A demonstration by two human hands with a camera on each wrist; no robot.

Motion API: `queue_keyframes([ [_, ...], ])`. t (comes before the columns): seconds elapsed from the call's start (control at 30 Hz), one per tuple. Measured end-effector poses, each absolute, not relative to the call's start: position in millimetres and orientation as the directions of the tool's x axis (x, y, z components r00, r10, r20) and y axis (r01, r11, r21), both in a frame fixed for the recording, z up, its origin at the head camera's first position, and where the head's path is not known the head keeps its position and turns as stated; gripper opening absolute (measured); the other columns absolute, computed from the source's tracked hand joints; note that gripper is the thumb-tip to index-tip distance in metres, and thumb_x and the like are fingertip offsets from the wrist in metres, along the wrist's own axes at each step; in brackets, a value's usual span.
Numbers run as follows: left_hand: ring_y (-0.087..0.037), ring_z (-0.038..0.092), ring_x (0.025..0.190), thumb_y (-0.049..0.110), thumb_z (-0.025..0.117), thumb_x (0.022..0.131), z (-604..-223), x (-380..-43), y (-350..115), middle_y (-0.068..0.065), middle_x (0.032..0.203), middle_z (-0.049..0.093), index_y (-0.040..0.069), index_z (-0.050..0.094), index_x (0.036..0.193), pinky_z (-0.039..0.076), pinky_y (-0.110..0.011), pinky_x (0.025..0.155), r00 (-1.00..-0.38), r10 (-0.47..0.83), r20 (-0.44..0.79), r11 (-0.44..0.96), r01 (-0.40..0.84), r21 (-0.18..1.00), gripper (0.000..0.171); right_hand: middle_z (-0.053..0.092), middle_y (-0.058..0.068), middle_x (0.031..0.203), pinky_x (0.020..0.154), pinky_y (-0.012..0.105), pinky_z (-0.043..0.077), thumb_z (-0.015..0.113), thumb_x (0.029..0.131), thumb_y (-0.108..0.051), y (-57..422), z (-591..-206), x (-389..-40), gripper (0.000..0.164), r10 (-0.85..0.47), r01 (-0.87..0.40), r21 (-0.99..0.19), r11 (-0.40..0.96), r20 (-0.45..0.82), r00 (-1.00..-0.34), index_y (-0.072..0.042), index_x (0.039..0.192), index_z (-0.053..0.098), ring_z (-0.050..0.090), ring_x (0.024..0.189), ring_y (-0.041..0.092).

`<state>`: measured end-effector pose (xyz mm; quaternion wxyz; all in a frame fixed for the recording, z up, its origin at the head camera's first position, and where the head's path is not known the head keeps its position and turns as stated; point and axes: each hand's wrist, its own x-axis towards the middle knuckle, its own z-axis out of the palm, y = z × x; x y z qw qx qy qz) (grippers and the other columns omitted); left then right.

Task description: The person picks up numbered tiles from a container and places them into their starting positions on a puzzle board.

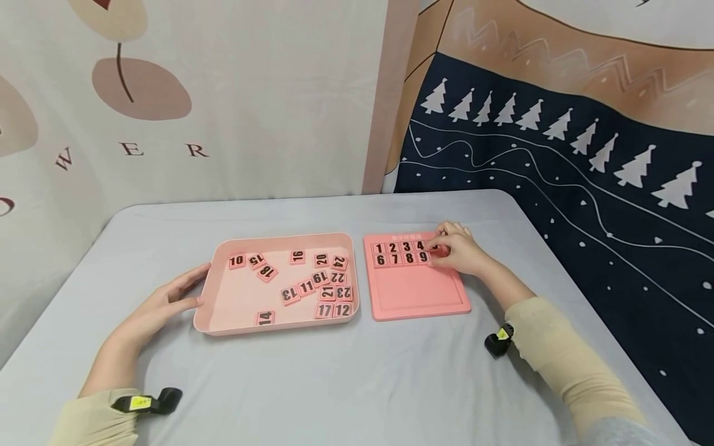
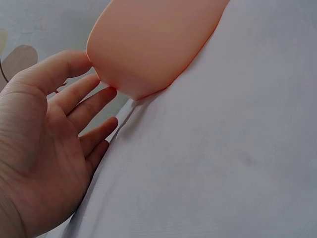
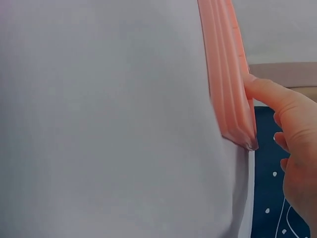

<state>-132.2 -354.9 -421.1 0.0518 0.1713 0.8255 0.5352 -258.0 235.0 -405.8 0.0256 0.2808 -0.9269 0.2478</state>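
In the head view, a pink tray (image 1: pixel 234 303) holds several loose number tiles, among them 10 (image 1: pixel 237 261), 14 (image 1: pixel 265 318) and 16 (image 1: pixel 297 256). My left hand (image 1: pixel 162 308) touches the tray's left end with its fingers loosely extended; the left wrist view shows the fingertips against its outer wall. To the tray's right lies a pink number board (image 1: pixel 418 294), with tiles 1 to 4 in its top row and 6 to 9 below. My right hand (image 1: pixel 462 251) is over the board's upper right corner, thumb and fingertips on it, hiding what is beneath them.
A pale cloth covers the table (image 1: pixel 357 384). Behind it hangs a light curtain (image 1: pixel 268 111), and a dark blue cloth with white trees (image 1: pixel 558 167) hangs at the right. Small black devices with yellow labels are on both sleeves.
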Motion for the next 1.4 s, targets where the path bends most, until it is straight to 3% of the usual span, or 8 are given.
queue_keyframes([
  [0.37, 0.007, 0.032, 0.129, 0.0, 0.058, 0.093, -419.9, -131.4, -353.6, -0.012, 0.151, 0.033, 0.002, 0.032, 0.148, 0.027, -0.008, 0.097, -0.941, 0.324, 0.103, 0.365, 0.224, 0.904, 0.062, 0.05, 0.004, 0.108, 0.086, 0.044, 0.026, 0.085, 0.072, -0.022, 232.4, -404.2, -251.5, 0.032, -0.482, -0.538, -0.389, 0.748, 0.241, -0.843, -0.014, 0.101, 0.075, 0.04, 0.103, 0.025],
  [0.63, 0.007, 0.031, 0.13, -0.001, 0.057, 0.093, -420.4, -131.4, -354.1, -0.009, 0.151, 0.034, 0.001, 0.031, 0.148, 0.026, -0.008, 0.098, -0.936, 0.331, 0.115, 0.361, 0.239, 0.902, 0.061, 0.05, 0.003, 0.106, 0.086, 0.044, 0.025, 0.085, 0.071, -0.023, 207.9, -389.2, -238.6, 0.036, -0.464, -0.584, -0.409, 0.701, 0.36, -0.809, -0.01, 0.103, 0.074, 0.039, 0.102, 0.025],
  [1.1, 0.007, 0.03, 0.13, 0.0, 0.057, 0.093, -420.8, -131.8, -353.0, -0.005, 0.152, 0.034, 0.003, 0.03, 0.149, 0.025, -0.008, 0.099, -0.933, 0.341, 0.114, 0.368, 0.244, 0.897, 0.062, 0.051, 0.001, 0.105, 0.087, 0.041, 0.028, 0.085, 0.073, -0.027, 109.2, -361.1, -224.2, 0.035, -0.52, -0.696, -0.45, 0.56, 0.463, -0.717, -0.015, 0.104, 0.075, 0.04, 0.1, 0.02],
  [1.23, 0.007, 0.03, 0.13, 0.0, 0.057, 0.093, -422.6, -132.1, -354.2, -0.001, 0.151, 0.034, 0.002, 0.03, 0.149, 0.025, -0.008, 0.099, -0.929, 0.349, 0.12, 0.365, 0.253, 0.896, 0.062, 0.049, -0.002, 0.101, 0.087, 0.039, 0.029, 0.084, 0.074, -0.027, 76.9, -359.9, -221.5, 0.033, -0.558, -0.726, -0.438, 0.53, 0.465, -0.688, -0.017, 0.105, 0.075, 0.039, 0.097, 0.017],
  [1.4, 0.008, 0.03, 0.13, -0.001, 0.057, 0.093, -424.3, -131.7, -354.9, 0.005, 0.15, 0.036, 0.001, 0.03, 0.149, 0.025, -0.008, 0.099, -0.928, 0.349, 0.13, 0.359, 0.261, 0.896, 0.062, 0.046, -0.006, 0.101, 0.093, 0.036, 0.028, 0.081, 0.077, -0.033, 39.8, -357.2, -218.0, 0.034, -0.589, -0.715, -0.447, 0.537, 0.408, -0.697, -0.021, 0.109, 0.073, 0.038, 0.098, 0.014],
])
